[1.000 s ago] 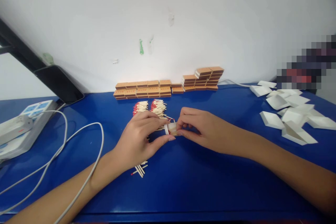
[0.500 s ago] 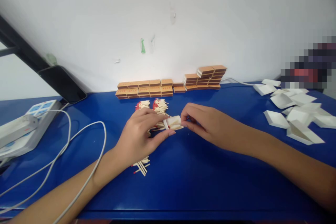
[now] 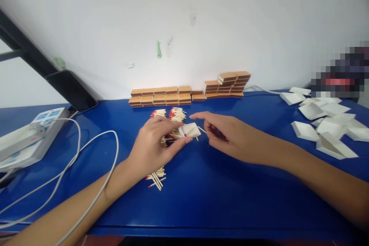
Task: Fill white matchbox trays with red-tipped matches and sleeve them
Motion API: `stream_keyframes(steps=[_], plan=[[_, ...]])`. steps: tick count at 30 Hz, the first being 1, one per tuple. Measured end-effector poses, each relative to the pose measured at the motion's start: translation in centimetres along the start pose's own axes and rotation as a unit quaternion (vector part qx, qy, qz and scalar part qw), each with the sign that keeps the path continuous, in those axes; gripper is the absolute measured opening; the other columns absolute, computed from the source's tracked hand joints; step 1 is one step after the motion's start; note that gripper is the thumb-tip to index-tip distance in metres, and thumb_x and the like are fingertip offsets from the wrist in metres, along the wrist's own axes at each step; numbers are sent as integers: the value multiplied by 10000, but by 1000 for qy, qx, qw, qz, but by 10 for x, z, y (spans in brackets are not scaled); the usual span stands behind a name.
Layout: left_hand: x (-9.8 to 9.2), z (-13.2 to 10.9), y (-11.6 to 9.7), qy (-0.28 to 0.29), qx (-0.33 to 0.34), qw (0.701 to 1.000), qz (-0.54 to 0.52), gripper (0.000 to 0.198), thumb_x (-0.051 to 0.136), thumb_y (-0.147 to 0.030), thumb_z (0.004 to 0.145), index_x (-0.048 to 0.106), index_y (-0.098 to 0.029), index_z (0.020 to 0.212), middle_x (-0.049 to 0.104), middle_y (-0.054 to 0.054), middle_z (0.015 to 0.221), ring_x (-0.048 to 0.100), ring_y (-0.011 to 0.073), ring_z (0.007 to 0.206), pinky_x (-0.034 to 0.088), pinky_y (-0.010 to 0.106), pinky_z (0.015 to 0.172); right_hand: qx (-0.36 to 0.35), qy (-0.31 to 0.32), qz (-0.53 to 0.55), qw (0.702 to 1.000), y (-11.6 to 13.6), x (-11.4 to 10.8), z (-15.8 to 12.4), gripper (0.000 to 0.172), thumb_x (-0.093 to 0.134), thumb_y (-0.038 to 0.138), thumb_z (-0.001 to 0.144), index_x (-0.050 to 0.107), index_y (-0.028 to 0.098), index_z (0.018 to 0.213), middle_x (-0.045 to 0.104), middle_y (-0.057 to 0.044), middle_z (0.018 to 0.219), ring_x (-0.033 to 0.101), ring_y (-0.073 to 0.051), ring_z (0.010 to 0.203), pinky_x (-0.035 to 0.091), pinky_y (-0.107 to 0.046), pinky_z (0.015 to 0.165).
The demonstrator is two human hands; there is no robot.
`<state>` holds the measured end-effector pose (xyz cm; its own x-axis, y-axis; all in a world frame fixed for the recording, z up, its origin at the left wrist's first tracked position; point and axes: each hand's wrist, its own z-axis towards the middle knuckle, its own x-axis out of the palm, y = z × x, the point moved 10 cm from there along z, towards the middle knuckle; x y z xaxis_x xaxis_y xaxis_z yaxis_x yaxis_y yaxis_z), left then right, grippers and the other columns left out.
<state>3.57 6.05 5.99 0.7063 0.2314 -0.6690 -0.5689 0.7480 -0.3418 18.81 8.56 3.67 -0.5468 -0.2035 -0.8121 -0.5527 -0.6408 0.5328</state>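
Observation:
My left hand grips a small white matchbox tray between thumb and fingers, with its open side up and tilted toward me. A few matches lie inside it, and one pokes out below its near edge. Just right of the tray is my right hand, index finger stretched forward and the other fingers curled. A single match juts from those curled fingers toward the tray; its far end is hidden. Red-tipped matches in two piles lie behind and beneath my left hand, partly covered by it.
Orange-brown matchboxes stand stacked in rows along the wall. Several empty white trays lie heaped at the right. At left are a power strip, a dark phone and a white cable looping over my left forearm.
My right hand has drawn slightly back from the tray, its index finger now extended and a match showing at its fingers. My left hand still holds the tray, tipped a little differently.

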Motion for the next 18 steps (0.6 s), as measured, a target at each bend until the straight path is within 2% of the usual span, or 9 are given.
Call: stream_keyframes(steps=[4,7,10,13,18], plan=[[1,0,0,5,-3,1000,-6,288,811,-349,916,763,-168,1135,791,83,951,692,235,865,565,404,819,0,-19,13,1000,2,-4,1,372,542,144,919,661,239,1258,679,0,866,596,-151,681,462,-284,646],[-1,1,-1,-1,-2,1000,-7,295,815,-345,910,764,-162,1137,787,84,945,691,236,860,565,404,817,25,-48,64,997,-3,-10,2,267,580,167,911,668,231,1155,642,18,795,572,-136,643,466,-268,612],[-2,1,-1,-7,-3,1000,-5,303,818,-356,909,767,-159,1133,777,84,914,685,232,839,566,401,804,46,-77,122,988,-8,-16,2,192,613,216,926,666,230,1111,661,10,809,605,-138,687,499,-262,630],[-3,1,1,-8,-9,1000,2,305,813,-377,912,769,-162,1123,772,90,896,685,235,829,569,400,784,67,-70,156,983,-12,-15,3,104,640,279,944,699,219,1007,691,-1,778,632,-140,687,519,-265,633],[-5,1,0,-18,0,1000,7,302,818,-379,908,761,-165,1113,778,86,922,696,231,839,574,399,801,96,-33,206,973,-18,-12,3,163,709,359,920,751,211,974,738,-20,752,653,-144,623,506,-262,535]])
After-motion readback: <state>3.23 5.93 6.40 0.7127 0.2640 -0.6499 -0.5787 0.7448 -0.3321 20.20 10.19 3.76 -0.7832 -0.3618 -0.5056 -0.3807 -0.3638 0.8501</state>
